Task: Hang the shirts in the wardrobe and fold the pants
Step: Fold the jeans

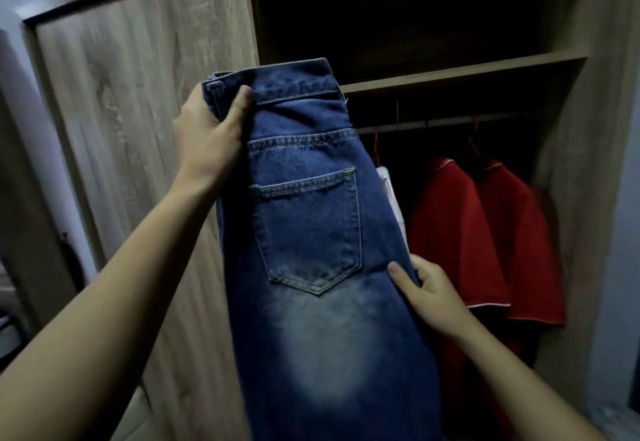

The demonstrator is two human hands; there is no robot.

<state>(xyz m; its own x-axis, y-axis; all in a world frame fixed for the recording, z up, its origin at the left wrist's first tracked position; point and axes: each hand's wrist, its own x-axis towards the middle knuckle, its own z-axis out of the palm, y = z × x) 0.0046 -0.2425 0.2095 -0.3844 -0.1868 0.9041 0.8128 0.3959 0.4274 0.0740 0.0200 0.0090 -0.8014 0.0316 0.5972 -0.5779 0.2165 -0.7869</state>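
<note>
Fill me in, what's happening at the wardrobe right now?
A person holds a pair of blue jeans up in front of the open wardrobe. The left hand grips the waistband; the right hand pinches the edge lower down. The jeans look doubled lengthwise, one back pocket showing, not yet folded small. Behind them, a red shirt, a second red shirt and a partly hidden white garment hang from the rail.

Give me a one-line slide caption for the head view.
Left hand grips the waistband of blue jeans, right hand pinches their edge, before a wardrobe with two red shirts hanging.
</note>
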